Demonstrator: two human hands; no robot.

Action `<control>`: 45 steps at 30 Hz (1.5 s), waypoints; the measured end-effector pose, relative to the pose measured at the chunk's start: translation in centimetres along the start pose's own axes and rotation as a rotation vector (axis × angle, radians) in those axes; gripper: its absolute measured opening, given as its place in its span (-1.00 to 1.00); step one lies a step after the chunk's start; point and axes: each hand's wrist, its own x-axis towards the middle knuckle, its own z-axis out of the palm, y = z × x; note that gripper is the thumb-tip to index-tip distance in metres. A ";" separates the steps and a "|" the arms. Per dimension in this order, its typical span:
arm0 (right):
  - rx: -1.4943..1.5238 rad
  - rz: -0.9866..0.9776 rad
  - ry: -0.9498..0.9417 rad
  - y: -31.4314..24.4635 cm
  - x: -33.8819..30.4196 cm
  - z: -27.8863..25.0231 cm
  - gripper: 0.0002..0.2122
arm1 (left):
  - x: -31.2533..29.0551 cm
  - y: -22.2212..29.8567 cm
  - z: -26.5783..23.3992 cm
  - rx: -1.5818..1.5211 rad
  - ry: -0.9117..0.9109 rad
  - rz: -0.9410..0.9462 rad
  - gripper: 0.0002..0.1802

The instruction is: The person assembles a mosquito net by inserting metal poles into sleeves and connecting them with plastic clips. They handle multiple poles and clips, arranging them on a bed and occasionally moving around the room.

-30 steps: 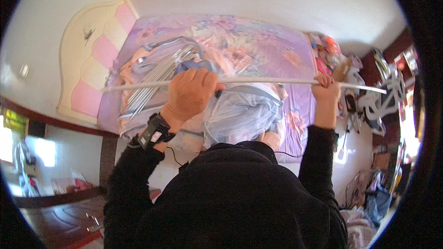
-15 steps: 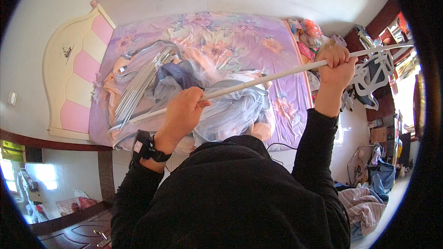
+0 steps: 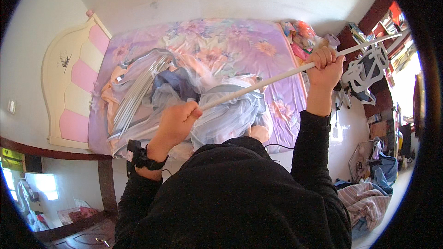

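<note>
A long white pole (image 3: pixel 258 86) slants up to the right in front of me, above the bed. My left hand (image 3: pixel 176 119) is closed round its lower end, a dark band on that wrist. Farther up, my right hand (image 3: pixel 324 68) wraps round the same pole, which runs on past it toward the shelves. Beneath lies a heap of sheer white netting (image 3: pixel 230 115) with grey and peach edging. A bundle of thin white poles (image 3: pixel 140 99) rests on the heap's left side, beside a dark blue cloth (image 3: pixel 173 84).
The bed (image 3: pixel 258 32) has a purple floral sheet and a cream-and-pink headboard (image 3: pixel 74 80) at left. Bagged items (image 3: pixel 304 30) sit at its far right corner. A white-framed object (image 3: pixel 367 74) stands by the right shelves. Clothes (image 3: pixel 364 200) are piled lower right.
My left hand has moved slightly down and left, and the pole slants more steeply. The view has shifted a little. Both hands keep their hold.
</note>
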 end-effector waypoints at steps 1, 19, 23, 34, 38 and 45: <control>0.013 0.034 -0.020 0.0 -0.1 0.2 -0.47 | -0.1 -0.3 -0.1 -0.119 -0.120 -0.023 -0.78; -0.214 -0.014 0.086 -1.9 -1.1 1.0 -0.63 | -2.6 -4.6 1.9 0.067 0.234 -0.138 -0.69; -0.511 0.187 0.033 4.2 -4.2 -1.3 -0.75 | 0.7 -1.8 -1.1 0.109 0.301 -0.131 -0.70; -0.945 0.511 -0.286 18.9 -16.8 -4.3 -0.78 | 9.3 10.0 3.5 0.071 0.169 0.275 -0.75; -1.354 0.107 -0.986 21.0 -16.5 -6.6 -0.79 | 9.8 10.1 4.4 -0.100 0.136 0.208 -0.76; -1.070 0.040 0.163 7.7 -4.4 -4.9 -0.67 | 5.9 5.7 3.2 0.234 0.491 0.273 -0.83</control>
